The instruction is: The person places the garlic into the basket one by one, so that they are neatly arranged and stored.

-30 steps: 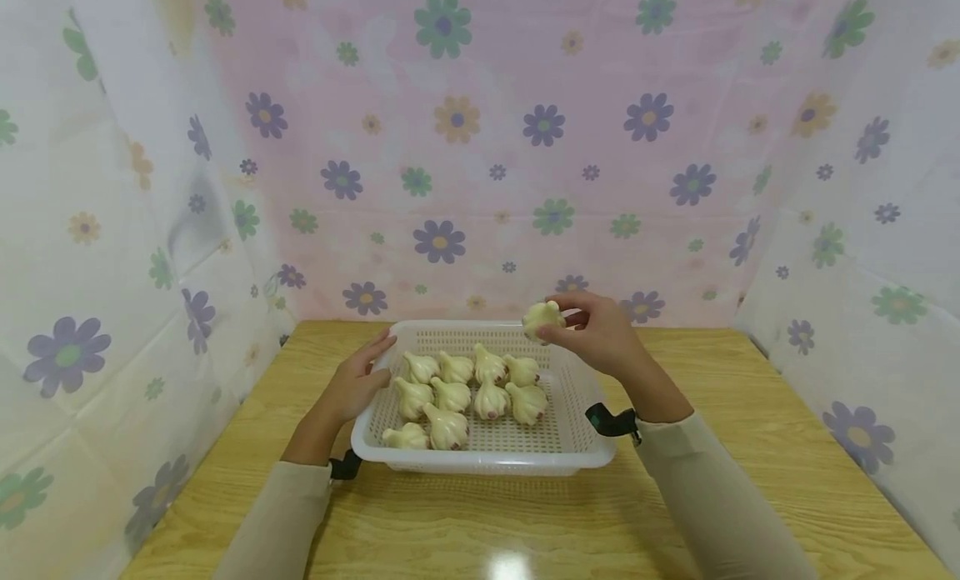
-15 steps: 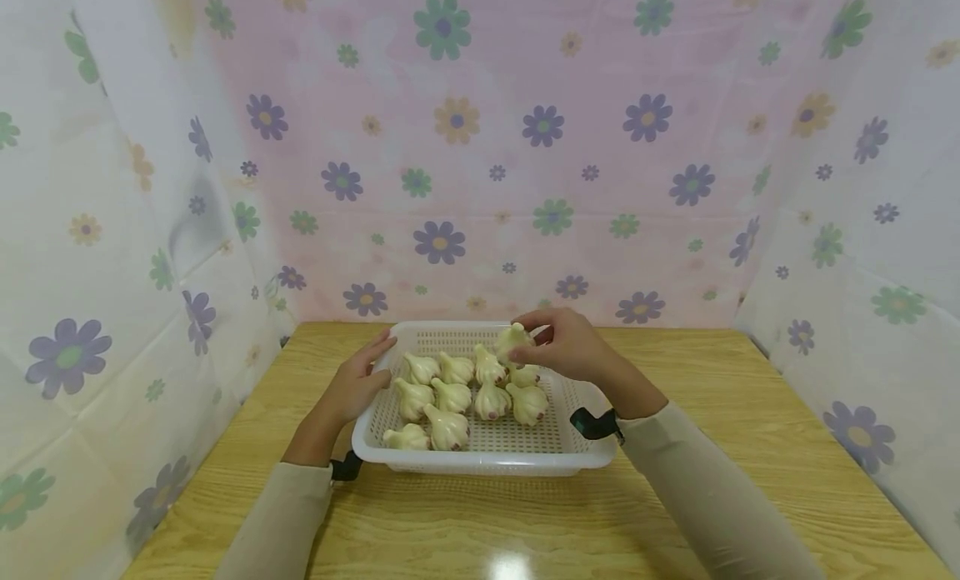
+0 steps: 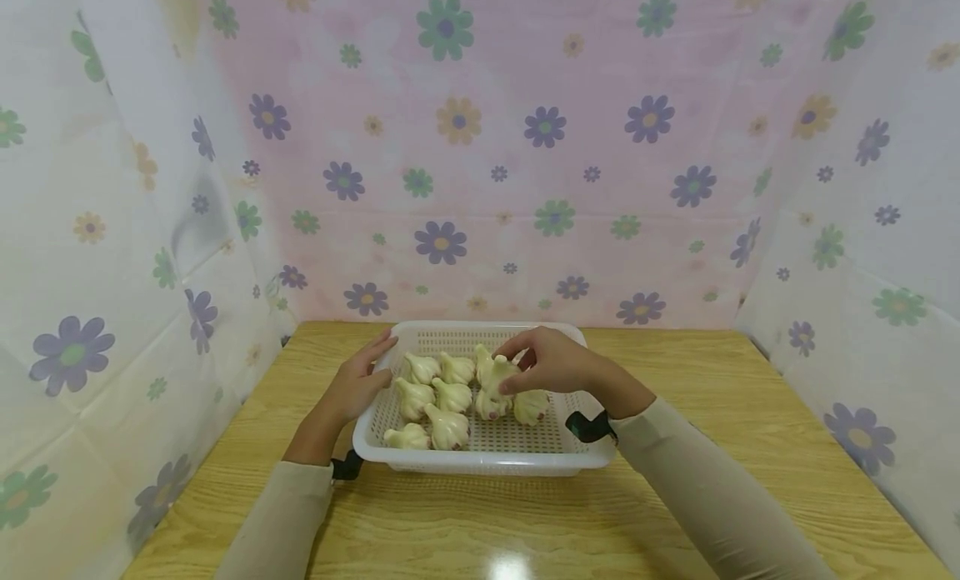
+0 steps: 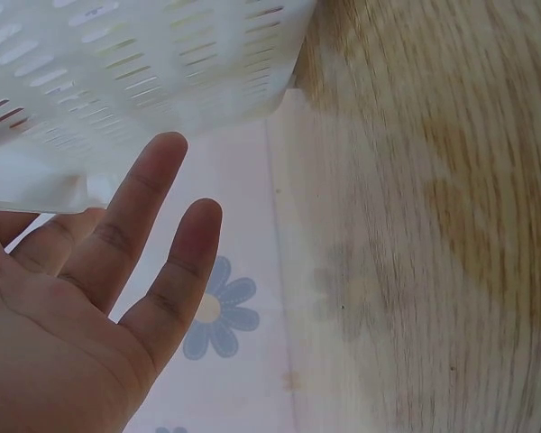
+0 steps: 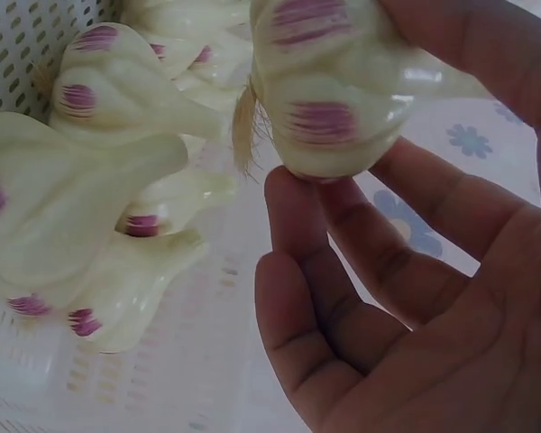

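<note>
Pale garlic bulbs with purple streaks, such as one garlic bulb [image 3: 447, 427], lie in a white plastic basket [image 3: 480, 459] on the table. Over the basket's right half, my right hand [image 3: 558, 359] pinches another garlic bulb [image 5: 316, 108] between thumb and fingers. In the head view this held bulb overlaps those beneath; the right wrist view shows its dry roots and the lower fingers bent. My left hand [image 3: 356, 384] rests at the basket's left rim with its thumb over the edge. Its outer fingers [image 4: 135, 212] stretch out fairly straight beside the slotted wall.
A wood-grain table [image 3: 420, 530] lies under the basket. Floral cloth [image 3: 495, 147] hangs behind it and along both sides. Each wrist carries a black camera mount, with the right mount [image 3: 588, 427] over the basket's right rim.
My right hand has moved left and down with the garlic bulb, from above the basket's far right rim to just over the other bulbs. The left hand stays put.
</note>
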{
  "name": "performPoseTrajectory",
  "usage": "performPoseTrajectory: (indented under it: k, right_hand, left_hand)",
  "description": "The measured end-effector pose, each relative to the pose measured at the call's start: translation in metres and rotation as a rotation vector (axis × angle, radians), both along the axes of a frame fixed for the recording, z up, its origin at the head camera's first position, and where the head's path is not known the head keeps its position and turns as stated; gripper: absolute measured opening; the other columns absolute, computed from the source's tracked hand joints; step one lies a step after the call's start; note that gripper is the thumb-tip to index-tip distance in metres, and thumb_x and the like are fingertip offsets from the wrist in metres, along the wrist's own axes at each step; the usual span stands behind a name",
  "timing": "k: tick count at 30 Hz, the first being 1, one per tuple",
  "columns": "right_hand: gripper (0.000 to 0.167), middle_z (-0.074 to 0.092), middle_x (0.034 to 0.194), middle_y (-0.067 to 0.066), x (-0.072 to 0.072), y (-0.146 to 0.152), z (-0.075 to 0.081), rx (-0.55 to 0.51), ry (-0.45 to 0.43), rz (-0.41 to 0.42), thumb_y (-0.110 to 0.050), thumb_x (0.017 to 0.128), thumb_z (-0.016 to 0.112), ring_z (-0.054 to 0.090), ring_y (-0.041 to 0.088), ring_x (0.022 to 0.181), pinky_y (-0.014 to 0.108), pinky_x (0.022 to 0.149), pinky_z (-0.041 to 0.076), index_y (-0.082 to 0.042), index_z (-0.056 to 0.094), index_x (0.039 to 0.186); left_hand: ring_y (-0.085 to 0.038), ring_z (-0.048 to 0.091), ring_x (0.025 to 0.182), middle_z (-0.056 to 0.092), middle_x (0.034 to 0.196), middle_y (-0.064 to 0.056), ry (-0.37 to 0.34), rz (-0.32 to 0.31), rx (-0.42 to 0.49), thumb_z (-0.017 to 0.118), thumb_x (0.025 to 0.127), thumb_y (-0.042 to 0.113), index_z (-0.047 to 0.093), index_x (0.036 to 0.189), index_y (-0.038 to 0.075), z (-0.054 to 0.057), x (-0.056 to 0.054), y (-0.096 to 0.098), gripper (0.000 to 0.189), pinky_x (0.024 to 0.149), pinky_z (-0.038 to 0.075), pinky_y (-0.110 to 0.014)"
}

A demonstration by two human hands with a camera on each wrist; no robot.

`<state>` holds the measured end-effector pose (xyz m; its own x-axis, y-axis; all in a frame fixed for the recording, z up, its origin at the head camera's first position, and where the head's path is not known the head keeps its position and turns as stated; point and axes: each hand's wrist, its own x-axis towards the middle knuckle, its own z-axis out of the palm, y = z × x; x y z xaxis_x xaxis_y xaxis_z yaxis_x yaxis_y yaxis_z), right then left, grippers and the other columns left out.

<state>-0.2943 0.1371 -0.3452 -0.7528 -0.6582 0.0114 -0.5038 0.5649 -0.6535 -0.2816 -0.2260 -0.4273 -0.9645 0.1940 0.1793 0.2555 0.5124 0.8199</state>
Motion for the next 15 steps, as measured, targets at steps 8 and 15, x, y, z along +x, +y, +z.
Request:
performPoseTrajectory:
  k: [8, 15]
  right_hand:
    - [0.056, 0.066, 0.135, -0.001, 0.001, -0.004, -0.006, 0.049, -0.060, 0.051, -0.041, 0.083, 0.086, 0.068, 0.021, 0.108, 0.035, 0.085, 0.058, -0.017, 0.072, 0.132]
    - [0.052, 0.070, 0.128, -0.004, 0.000, -0.006, -0.015, 0.086, -0.092, 0.122, -0.037, 0.083, 0.087, 0.070, 0.019, 0.100, 0.038, 0.086, 0.059, -0.017, 0.073, 0.129]
  left_hand:
    - [-0.040, 0.027, 0.156, 0.019, 0.173, 0.007, 0.006, 0.002, 0.004, 0.052, 0.092, 0.013, 0.039, 0.161, 0.013, 0.000, -0.001, 0.001, 0.070, 0.107, 0.049, -0.058]
    - [-0.040, 0.028, 0.155, 0.018, 0.173, 0.007, 0.005, 0.004, -0.002, 0.052, 0.091, 0.013, 0.039, 0.161, 0.013, 0.001, 0.001, 0.002, 0.071, 0.108, 0.048, -0.059]
